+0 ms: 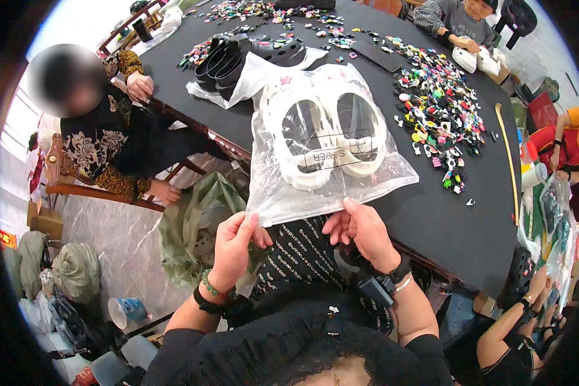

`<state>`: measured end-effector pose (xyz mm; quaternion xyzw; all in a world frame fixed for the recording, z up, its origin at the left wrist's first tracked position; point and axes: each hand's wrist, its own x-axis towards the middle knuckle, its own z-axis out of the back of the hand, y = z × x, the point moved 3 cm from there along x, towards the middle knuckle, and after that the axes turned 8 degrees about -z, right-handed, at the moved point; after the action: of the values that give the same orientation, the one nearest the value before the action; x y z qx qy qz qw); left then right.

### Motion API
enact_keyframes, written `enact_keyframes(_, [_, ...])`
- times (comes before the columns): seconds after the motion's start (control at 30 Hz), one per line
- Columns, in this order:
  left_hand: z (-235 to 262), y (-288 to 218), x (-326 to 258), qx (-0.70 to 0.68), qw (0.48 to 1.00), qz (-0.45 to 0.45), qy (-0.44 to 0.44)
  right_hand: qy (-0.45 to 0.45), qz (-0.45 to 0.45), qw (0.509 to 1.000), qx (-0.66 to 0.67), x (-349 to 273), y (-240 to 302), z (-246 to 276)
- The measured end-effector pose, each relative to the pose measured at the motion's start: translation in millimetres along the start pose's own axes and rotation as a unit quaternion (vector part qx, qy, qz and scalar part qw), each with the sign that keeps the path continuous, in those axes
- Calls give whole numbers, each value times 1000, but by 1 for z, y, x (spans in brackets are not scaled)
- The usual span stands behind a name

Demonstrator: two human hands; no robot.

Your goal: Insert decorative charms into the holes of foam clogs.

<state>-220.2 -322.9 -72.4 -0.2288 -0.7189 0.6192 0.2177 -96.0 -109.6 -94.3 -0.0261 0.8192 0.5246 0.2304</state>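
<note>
Black shirt (pixel 206 357) nearest, each grip (pixel 235 239) (pixel 364 233) pinches a bag (pixel 333 147); black table (pixel 441 238), marbled floor (pixel 132 248) beyond.

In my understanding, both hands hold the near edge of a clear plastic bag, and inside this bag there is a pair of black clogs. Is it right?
Not quite: the clogs inside the clear plastic bag are white, as the head view shows. Both hands do hold its near edge.
</note>
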Motion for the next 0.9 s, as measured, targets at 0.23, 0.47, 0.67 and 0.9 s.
enact_keyframes(0.23, [-1,-1,-1,34,999,-27,7,60,-25,997,40,10,-2,-23])
enact_keyframes(0.47, [-5,6,-1,0,1000,6,6,162,-108,980,26,32,-18,-70])
enact_keyframes(0.67, [0,-3,-5,30,999,4,-16,177,-83,978,68,33,-25,-95])
enact_keyframes(0.9, [6,-7,6,-13,999,-18,-27,75,-68,984,144,16,-16,-62])
